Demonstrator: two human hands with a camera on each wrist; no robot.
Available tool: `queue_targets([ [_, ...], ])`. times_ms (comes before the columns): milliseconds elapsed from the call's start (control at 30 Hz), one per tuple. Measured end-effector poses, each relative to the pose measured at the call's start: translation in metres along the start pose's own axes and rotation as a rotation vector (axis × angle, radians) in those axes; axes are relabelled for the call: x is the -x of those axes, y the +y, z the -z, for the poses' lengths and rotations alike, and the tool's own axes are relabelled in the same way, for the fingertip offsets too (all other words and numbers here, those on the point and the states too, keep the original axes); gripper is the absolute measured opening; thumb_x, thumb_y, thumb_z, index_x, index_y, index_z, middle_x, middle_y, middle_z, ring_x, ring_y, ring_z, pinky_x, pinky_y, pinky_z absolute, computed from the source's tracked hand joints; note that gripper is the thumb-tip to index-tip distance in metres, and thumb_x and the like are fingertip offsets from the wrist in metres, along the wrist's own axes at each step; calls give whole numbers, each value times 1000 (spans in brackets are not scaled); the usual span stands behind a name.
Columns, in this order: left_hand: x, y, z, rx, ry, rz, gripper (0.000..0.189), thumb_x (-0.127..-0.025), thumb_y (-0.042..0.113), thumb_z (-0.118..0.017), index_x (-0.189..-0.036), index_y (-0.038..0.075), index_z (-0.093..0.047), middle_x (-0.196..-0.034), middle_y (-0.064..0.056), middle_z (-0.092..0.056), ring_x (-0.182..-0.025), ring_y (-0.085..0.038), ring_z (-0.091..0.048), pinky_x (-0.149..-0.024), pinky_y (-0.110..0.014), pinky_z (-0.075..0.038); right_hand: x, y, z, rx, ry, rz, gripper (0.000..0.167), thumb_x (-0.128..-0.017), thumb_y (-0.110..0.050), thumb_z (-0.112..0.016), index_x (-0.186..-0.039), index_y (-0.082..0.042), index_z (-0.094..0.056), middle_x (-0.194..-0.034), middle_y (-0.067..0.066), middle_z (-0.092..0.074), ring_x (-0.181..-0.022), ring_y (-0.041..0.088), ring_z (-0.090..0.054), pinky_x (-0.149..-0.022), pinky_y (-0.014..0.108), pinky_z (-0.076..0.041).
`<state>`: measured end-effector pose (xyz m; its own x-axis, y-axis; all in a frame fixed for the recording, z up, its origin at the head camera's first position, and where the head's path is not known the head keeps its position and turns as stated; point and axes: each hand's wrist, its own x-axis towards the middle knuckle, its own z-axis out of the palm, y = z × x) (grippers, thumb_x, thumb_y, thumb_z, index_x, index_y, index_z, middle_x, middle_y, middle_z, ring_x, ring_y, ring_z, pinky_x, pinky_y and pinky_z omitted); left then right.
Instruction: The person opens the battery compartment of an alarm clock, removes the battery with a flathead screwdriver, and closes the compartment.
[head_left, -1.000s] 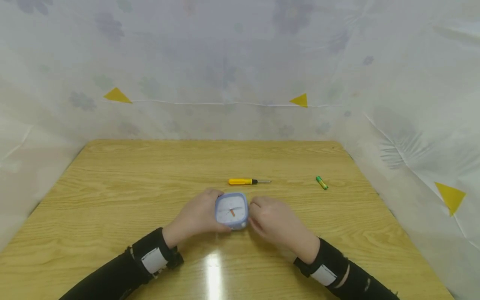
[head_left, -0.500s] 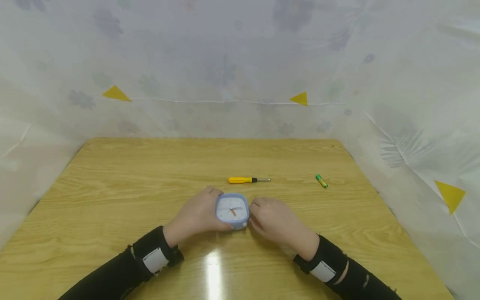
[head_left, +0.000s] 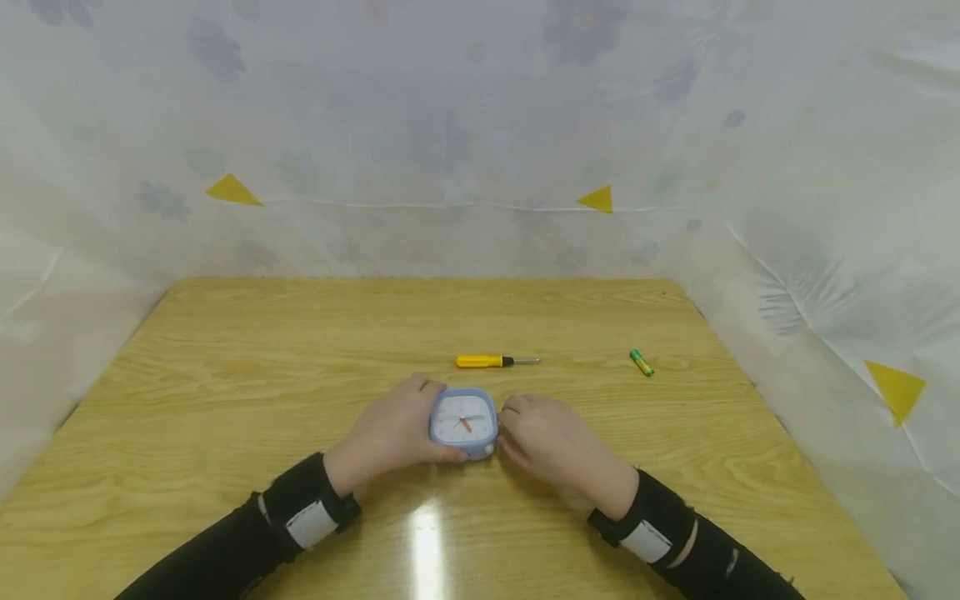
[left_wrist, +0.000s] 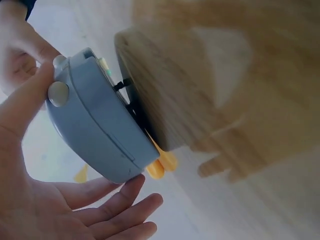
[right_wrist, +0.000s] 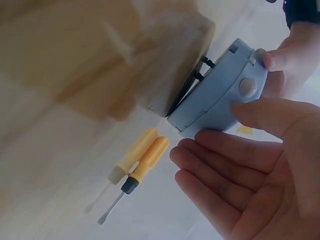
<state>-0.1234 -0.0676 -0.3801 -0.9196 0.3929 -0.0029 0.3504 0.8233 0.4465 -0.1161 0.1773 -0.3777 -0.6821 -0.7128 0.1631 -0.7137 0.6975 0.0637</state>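
Observation:
A pale blue alarm clock (head_left: pixel 462 417) lies face up at the middle of the table, its white dial tilted a little toward me. My left hand (head_left: pixel 392 432) grips its left side, thumb along the near edge and fingers at the far corner. At the right side, my right hand (head_left: pixel 551 437) pinches the clock's edge; the right wrist view has the thumb over the clock (right_wrist: pixel 215 95) near a white round foot (right_wrist: pixel 247 87) and the forefinger at its far corner. Black knobs (right_wrist: pixel 207 62) stick out of the back toward the tabletop. The back itself is mostly hidden.
Beyond the clock a screwdriver (head_left: pixel 482 362) with a yellow handle lies crosswise on the glossy wooden table (head_left: pixel 247 367). A green and yellow battery (head_left: pixel 641 362) lies farther right. Pale flowered sheeting (head_left: pixel 450 125) with yellow triangles surrounds the table's back and sides.
The clock has tipped slightly early on, and then stays put. Both hands keep nearly the same place on it. The screwdriver and battery lie where they were.

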Motion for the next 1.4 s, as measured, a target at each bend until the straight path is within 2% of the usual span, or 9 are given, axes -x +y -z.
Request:
queue_targets([
  [133,3,-1,0,-8,13,-10,112,-65,60,-97,-148,-2,-55,-135,-19,-67,-115,-30,-68,-100,-49,-61,1,1,0,-19,6,2,15,-95,-23,-79,-98,-10,-75,-97,3,-75,-85,16,-71,-75,29,-64],
  [300,13,-1,2,-34,72,-63,110,-71,54,-96,-153,-3,-51,-147,-23,-61,-131,-37,-64,-112,-53,-55,1,4,2,-4,100,23,18,-93,-20,-80,-103,-6,-77,-100,6,-76,-89,20,-73,-78,32,-65],
  [467,25,1,5,-138,126,-195,93,-78,44,-95,-150,-1,-56,-149,-20,-60,-134,-37,-63,-113,-51,-55,1,3,7,3,175,72,39,-93,-32,-83,-119,-3,-76,-114,9,-77,-105,23,-75,-89,35,-66],
  [600,32,5,4,-225,141,-324,74,-79,32,-94,-140,1,-65,-142,-17,-67,-126,-34,-69,-107,-47,-60,0,-2,10,6,154,131,50,-93,-42,-81,-124,-4,-74,-120,8,-76,-111,23,-74,-96,36,-65],
  [667,33,6,3,-247,143,-358,64,-80,26,-93,-134,1,-69,-137,-16,-70,-123,-33,-71,-105,-46,-61,0,-4,10,7,132,155,50,-93,-43,-80,-123,-4,-74,-122,7,-75,-113,22,-73,-98,36,-64],
  [833,33,8,3,-266,155,-354,49,-82,16,-90,-125,0,-73,-131,-16,-74,-120,-31,-73,-104,-44,-61,-3,-7,5,16,116,171,40,-94,-37,-81,-120,-7,-75,-123,6,-75,-114,21,-72,-101,35,-62],
  [1167,27,2,5,-291,185,-326,44,-80,13,-91,-120,1,-77,-126,-15,-77,-117,-30,-75,-102,-43,-62,-13,-10,3,26,92,123,34,-96,-32,-80,-120,-8,-75,-121,5,-76,-108,19,-73,-95,33,-64],
  [1400,17,-2,6,-299,213,-320,37,-80,8,-90,-115,3,-79,-120,-14,-80,-110,-29,-77,-95,-40,-65,-24,-5,0,33,110,108,32,-95,-30,-81,-117,-7,-76,-119,6,-76,-109,21,-74,-95,35,-64],
])
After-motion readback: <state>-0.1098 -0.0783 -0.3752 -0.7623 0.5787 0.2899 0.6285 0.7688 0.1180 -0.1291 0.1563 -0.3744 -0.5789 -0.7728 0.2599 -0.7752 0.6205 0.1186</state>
